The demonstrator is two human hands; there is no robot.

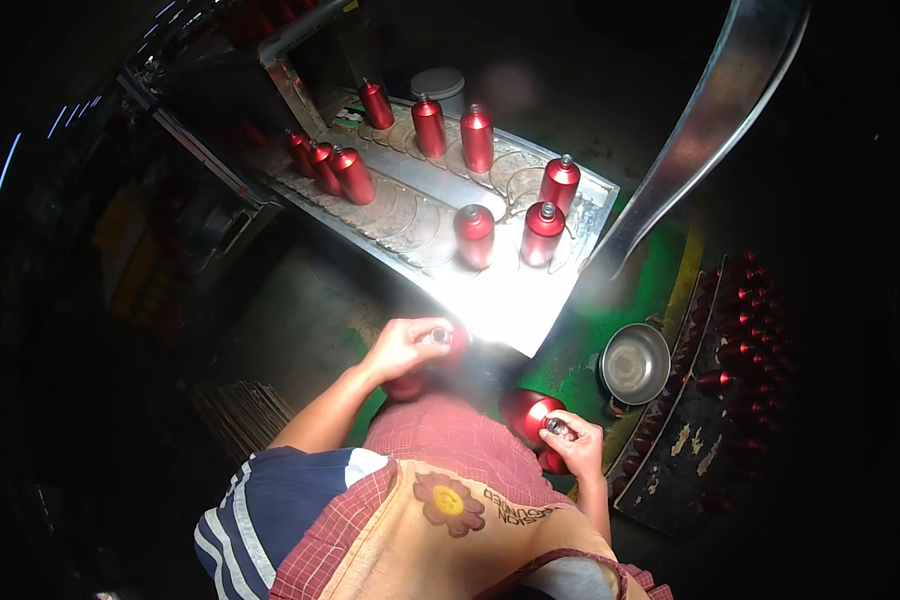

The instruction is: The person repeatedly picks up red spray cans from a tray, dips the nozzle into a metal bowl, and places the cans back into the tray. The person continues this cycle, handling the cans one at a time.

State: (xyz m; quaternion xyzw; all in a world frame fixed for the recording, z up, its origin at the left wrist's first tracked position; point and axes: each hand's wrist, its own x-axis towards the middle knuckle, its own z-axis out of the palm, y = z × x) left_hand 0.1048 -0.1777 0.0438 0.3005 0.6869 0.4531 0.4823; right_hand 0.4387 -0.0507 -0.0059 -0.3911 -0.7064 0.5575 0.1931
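Note:
My left hand is closed around the neck of a shiny red bottle, close to the brightly lit near end of the conveyor. Another red surface shows just below that hand; whether it belongs to a second bottle I cannot tell. Lower and to the right, my right hand grips a red bottle by its neck, its body tilted toward the left. More red peeks out under the right fingers, mostly hidden. Several red bottles stand upright on the conveyor in front of me.
A curved metal arm rises at the right of the conveyor. Beyond it, a metal pot sits near a rack and many red bottles. Stacked flat sheets lie at the left, and a white bucket stands behind the conveyor.

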